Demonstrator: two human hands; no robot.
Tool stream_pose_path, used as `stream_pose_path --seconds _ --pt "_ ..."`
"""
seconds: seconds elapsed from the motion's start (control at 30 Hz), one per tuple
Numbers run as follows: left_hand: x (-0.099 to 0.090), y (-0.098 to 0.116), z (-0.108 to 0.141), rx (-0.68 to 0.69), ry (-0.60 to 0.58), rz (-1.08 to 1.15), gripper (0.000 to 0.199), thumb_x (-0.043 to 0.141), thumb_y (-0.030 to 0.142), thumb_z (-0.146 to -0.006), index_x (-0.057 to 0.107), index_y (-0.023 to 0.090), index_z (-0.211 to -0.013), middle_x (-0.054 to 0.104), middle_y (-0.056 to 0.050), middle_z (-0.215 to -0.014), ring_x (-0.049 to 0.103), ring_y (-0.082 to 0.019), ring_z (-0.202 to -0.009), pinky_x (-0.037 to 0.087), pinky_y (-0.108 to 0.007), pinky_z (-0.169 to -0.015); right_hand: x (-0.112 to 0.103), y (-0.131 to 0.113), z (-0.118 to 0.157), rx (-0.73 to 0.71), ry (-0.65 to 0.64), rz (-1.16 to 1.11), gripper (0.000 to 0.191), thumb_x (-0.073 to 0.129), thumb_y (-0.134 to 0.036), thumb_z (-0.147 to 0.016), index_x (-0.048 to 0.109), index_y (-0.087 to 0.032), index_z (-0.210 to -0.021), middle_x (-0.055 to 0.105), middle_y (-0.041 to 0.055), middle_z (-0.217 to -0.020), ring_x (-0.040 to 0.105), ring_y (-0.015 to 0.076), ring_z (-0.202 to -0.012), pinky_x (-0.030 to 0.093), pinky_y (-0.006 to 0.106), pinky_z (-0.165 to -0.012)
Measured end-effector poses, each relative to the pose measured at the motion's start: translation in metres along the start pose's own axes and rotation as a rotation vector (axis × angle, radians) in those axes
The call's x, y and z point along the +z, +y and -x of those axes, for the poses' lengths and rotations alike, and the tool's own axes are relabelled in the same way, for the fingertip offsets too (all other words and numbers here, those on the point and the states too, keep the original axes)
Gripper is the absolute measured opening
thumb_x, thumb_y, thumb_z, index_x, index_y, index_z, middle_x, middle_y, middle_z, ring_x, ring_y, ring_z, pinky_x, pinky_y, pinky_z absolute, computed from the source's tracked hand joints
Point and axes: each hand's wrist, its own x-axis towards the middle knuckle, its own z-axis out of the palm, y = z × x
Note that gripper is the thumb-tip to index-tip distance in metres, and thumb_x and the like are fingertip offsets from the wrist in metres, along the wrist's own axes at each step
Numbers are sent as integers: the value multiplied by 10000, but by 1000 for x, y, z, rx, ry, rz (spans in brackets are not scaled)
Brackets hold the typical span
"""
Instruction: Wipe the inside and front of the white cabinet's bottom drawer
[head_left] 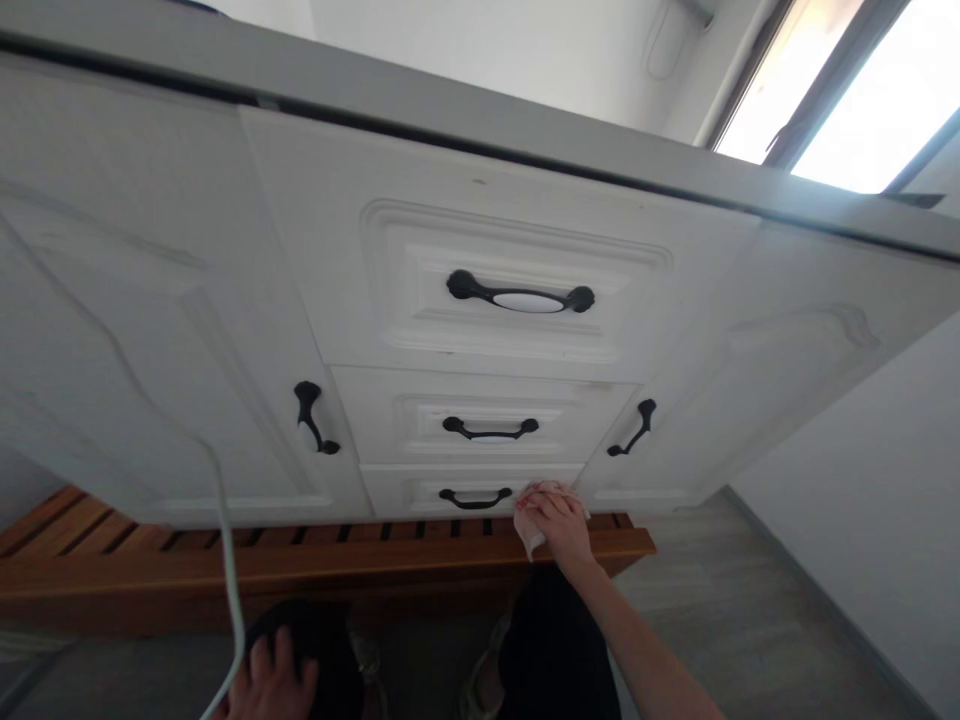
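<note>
head view: a white cabinet fills most of the view, its front tilted across it. the right hand has its fingers bent over a pale pink cloth, gripping it against the cabinet at the right end of the bottom drawer, near that drawer's dark handle. part of the cloth hangs down below the fingers, over the edge of the slatted wooden frame along the cabinet's foot.

the left hand is open, fingers apart, resting on the dark-clad left knee. a white cable runs down in front of the left door and passes close beside this hand; whether the two touch, i cannot tell.

above the bottom drawer are the middle drawer and a taller top drawer, each with a dark handle with a white inlay. the left door and the right door carry dark handles too, set close to the drawers. the drawers and doors are closed. a bright window shows at the upper right, and grey floor at the lower right.
</note>
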Motion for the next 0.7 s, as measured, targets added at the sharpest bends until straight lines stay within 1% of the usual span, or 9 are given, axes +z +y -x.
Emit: stream_pose_path --seconds 0.13,0.2,0.27,0.33,0.43,0.5,0.53,0.6,0.7 --pt "-16 5 1 -32 -30 6 660 82 357 -957 424 73 -1445 507 -199 -1401 430 -365 -1311 409 -504 -914 -24 12 -10 134 171 7 177 649 -228 -955 740 -313 -1080 739 -12 -1203 539 215 -1219 326 402 -1043" --pt "-21 6 1 -41 -49 7 658 89 365 -960 418 83 -1454 508 -194 -1412 408 -362 -1332 405 -502 -919 -23 14 -8 158 224 19 190 649 -234 -953 744 -324 -1091 732 3 -1193 526 226 -1220 328 422 -1067" --pt "-21 6 2 -42 -48 4 653 101 370 -963 416 91 -1462 499 -188 -1435 406 -361 -1337 394 -503 -940 -12 12 4 190 225 43 233 646 -210 -941 754 -344 -1097 712 23 -1180 517 236 -1205 354 429 -1067" --pt "-18 6 3 -40 -49 -10 649 106 360 -963 414 93 -1469 483 -187 -1459 423 -356 -1326 389 -500 -949 6 6 22 262 114 48 313 638 -169 -919 754 -377 -1122 684 39 -1182 501 250 -1215 395 417 -1039" --pt "-15 6 4 -13 -50 -52 655 102 345 -961 405 82 -1480 469 -196 -1480 447 -348 -1319 396 -481 -935 31 -4 49 447 -245 -18 440 591 -124 -908 719 -437 -1189 649 29 -1238 468 260 -1280 438 376 -972" --pt "-17 6 4 -8 -51 -86 651 109 336 -965 395 79 -1491 460 -197 -1499 444 -344 -1337 401 -476 -936 38 -7 57 561 -408 -50 480 533 -108 -915 698 -434 -1226 631 38 -1286 464 274 -1298 453 367 -915" --pt "-18 6 4 -11 -62 -103 645 120 332 -968 390 82 -1497 461 -194 -1507 447 -342 -1341 405 -475 -938 40 -7 58 602 -438 -53 484 505 -105 -918 696 -417 -1235 628 52 -1292 476 284 -1289 458 368 -888" --pt "-21 3 4 -27 -90 -129 629 154 330 -977 378 86 -1511 468 -189 -1521 457 -335 -1349 417 -471 -948 38 -8 53 645 -443 -55 485 458 -102 -921 704 -381 -1233 641 82 -1263 514 296 -1243 462 376 -848" --pt "-19 0 6 -3 -126 -155 589 229 285 -981 377 107 -1523 426 -172 -1589 391 -321 -1448 401 -490 -1044 31 -15 47 651 -443 -91 490 437 -106 -917 720 -391 -1197 670 66 -1222 552 277 -1205 466 373 -862"
